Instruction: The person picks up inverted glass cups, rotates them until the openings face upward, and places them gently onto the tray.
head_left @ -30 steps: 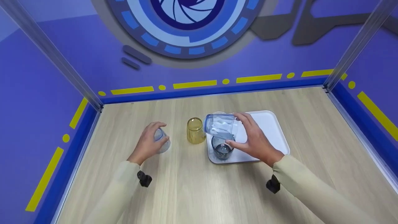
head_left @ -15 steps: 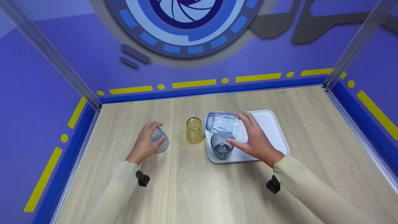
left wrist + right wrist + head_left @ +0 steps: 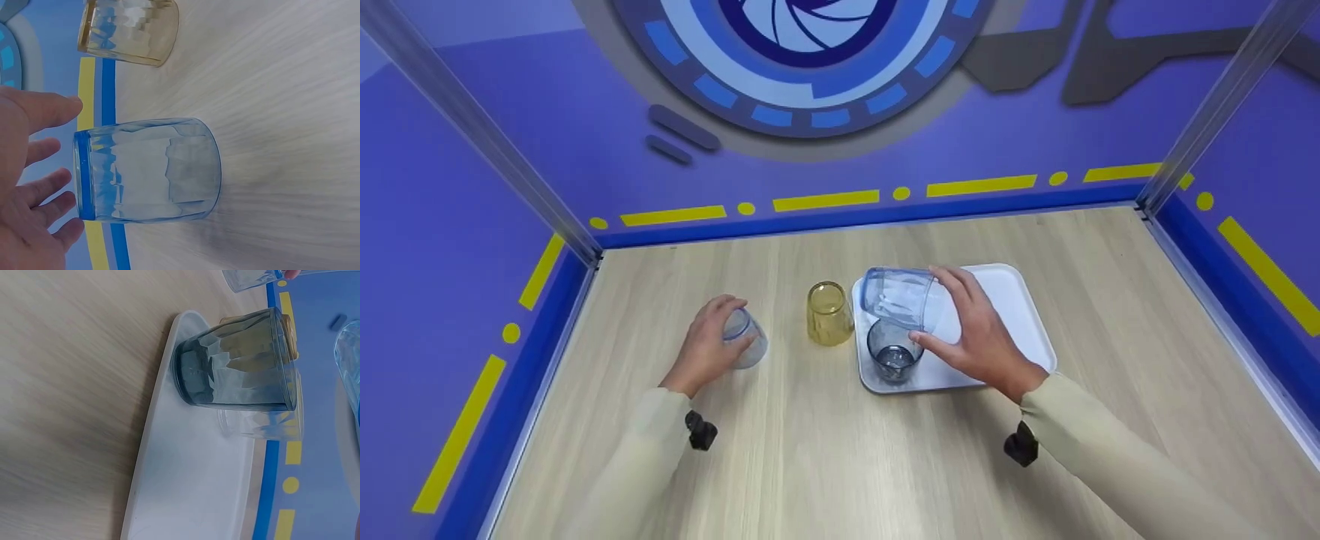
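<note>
Four glasses are sitting in much the same places as a second ago. The white tray (image 3: 1012,300) is lying near the table's right half, wood open before it. The right hand (image 3: 971,334) is gripping a blue glass (image 3: 896,298), now tilted slightly lower over the grey glass (image 3: 894,358). The left hand (image 3: 705,349) is curling round a clear glass (image 3: 746,339), beside the yellow glass (image 3: 829,313).

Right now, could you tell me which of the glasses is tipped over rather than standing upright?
The light blue glass in the right hand, held tilted above the white tray; the others stand upright.
</note>
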A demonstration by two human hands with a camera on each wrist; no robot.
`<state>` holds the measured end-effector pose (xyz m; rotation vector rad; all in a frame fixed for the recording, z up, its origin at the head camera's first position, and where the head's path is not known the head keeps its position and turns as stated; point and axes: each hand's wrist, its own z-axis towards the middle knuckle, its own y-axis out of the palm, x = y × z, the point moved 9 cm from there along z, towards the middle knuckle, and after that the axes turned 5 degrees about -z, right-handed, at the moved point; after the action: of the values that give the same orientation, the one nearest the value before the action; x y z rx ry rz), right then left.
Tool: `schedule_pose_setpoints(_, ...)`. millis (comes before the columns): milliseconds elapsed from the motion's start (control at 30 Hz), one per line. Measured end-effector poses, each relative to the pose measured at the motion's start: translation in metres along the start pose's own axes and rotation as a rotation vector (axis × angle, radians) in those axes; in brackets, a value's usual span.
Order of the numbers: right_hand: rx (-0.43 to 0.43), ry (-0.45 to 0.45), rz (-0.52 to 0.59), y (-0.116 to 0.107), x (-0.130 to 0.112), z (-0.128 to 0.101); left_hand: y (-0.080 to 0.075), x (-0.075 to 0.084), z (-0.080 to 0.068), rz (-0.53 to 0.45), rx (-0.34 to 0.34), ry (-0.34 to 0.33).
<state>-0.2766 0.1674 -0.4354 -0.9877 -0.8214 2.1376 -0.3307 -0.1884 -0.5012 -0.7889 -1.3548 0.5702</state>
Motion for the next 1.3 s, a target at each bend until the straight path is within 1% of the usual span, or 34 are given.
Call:
schedule_pose_setpoints(100,0.009,-0.003,-0.004,-0.001,0.001,0.000,0.001,-0.003,0.000,0.017,-0.009,-0.026)
schedule_pose_setpoints(267,0.015,0.012,-0.006,-0.003,0.004,0.000,0.003,-0.007,0.001,0.021,-0.020,-0.040)
schedule_pose_setpoints(400,0.019,0.016,-0.005,-0.005,0.006,0.000,0.003,-0.009,0.001,0.014,-0.022,-0.028)
schedule_pose_setpoints(633,0.027,0.009,-0.031,-0.007,0.009,-0.001,0.002,-0.007,0.002,0.022,-0.016,0.027)
schedule_pose_setpoints(733,0.027,0.010,-0.045,-0.007,0.011,-0.002,0.003,-0.007,0.003,0.029,-0.016,0.038)
schedule_pose_setpoints(1167,0.017,0.061,-0.071,-0.008,0.021,-0.006,0.005,-0.007,0.004,0.025,-0.019,0.032)
schedule_pose_setpoints(1300,0.026,0.062,-0.079,-0.008,0.021,-0.006,0.006,-0.007,0.004,0.026,-0.018,0.032)
